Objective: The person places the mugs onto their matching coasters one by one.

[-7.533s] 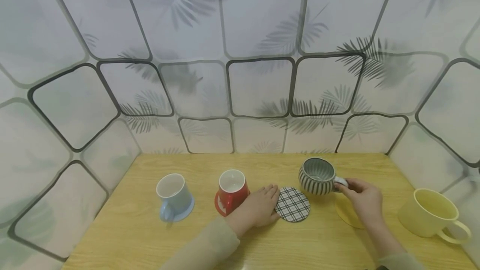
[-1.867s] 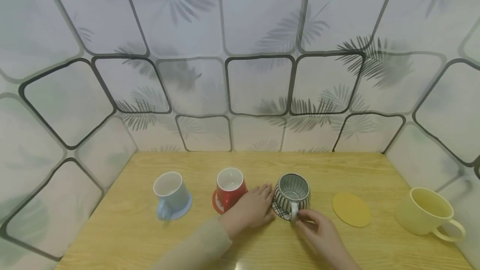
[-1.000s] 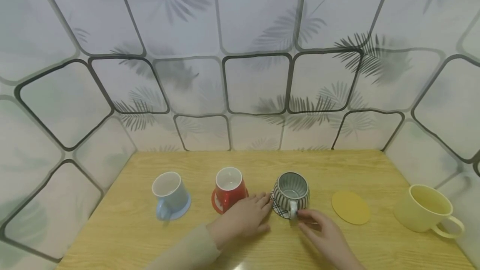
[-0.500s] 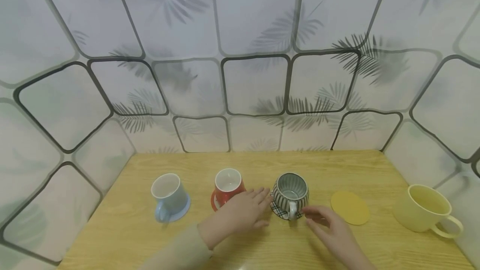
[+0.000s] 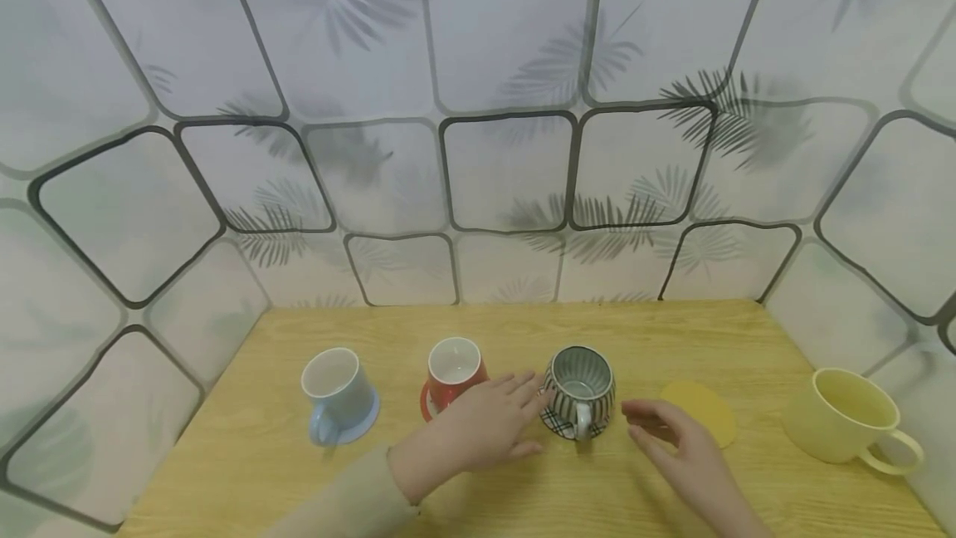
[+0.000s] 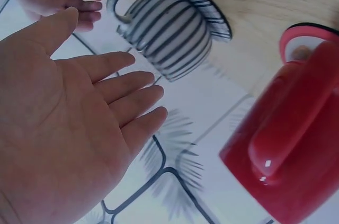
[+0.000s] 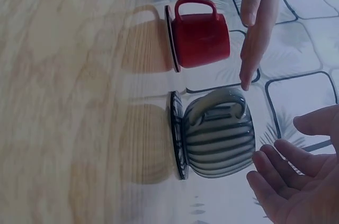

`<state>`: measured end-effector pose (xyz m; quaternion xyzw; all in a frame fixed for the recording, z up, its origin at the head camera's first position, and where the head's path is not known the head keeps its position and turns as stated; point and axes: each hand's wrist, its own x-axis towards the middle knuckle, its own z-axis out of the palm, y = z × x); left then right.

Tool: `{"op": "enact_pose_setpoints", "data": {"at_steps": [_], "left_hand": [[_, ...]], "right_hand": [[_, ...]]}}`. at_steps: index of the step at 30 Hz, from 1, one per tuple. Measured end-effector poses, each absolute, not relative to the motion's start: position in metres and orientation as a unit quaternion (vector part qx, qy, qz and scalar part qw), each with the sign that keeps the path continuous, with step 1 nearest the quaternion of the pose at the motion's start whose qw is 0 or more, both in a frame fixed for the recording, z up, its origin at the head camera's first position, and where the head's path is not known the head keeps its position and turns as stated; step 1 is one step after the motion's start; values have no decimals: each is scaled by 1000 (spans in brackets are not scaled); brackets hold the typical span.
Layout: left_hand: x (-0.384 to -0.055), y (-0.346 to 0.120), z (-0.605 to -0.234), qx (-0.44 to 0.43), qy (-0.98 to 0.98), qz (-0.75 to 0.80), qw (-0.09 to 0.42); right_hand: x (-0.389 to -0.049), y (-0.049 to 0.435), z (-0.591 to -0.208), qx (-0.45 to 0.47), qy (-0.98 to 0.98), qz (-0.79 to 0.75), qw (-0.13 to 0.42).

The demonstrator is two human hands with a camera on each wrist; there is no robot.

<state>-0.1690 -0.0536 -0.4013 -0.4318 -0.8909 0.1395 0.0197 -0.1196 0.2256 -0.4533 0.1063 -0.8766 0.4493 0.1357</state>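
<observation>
Far left on the desk (image 5: pixel 568 492): light blue mug (image 5: pixel 343 397) is standing upright on a blue coaster (image 5: pixel 368 423), handle pointing toward me. Next, red mug (image 5: pixel 444 393) is standing on a red coaster (image 5: pixel 426 403); my left grip (image 5: pixel 487 422) is partly covering both. That grip is hovering, back up, fingers straight, thumb apart, holding nothing; fingertips are overlapping the striped mug's left edge in the head view, can't tell if touching. Striped mug (image 5: pixel 566 395) is sitting upright on a plaid coaster (image 5: pixel 556 425), between my two grips, handle facing me. Right grip (image 5: pixel 683 445) is hanging just right of it, clear of it, thumb and fingers apart, fingers slightly bent, gripping nothing. Yellow coaster (image 5: pixel 709 412) is lying flat, partly hidden by that grip. Far right, yellow mug (image 5: pixel 832 422) is standing upright directly on the desk, handle pointing right.
</observation>
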Motion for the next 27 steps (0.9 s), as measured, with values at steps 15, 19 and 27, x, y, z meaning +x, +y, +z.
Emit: {"op": "enact_pose_setpoints", "data": {"at_steps": [15,19,27], "left_hand": [[-160,-46,-389,-458,-871,169,61],[-158,-44,-386,-465,-868,163,66],[-156,-37,-380,-475,-865,148,74]], "right_hand": [[-121,248,-449,92,-872,454,157],[-121,254,-445,76,-882,441,152],[-120,264,-440,73,-878,441,168]]}}
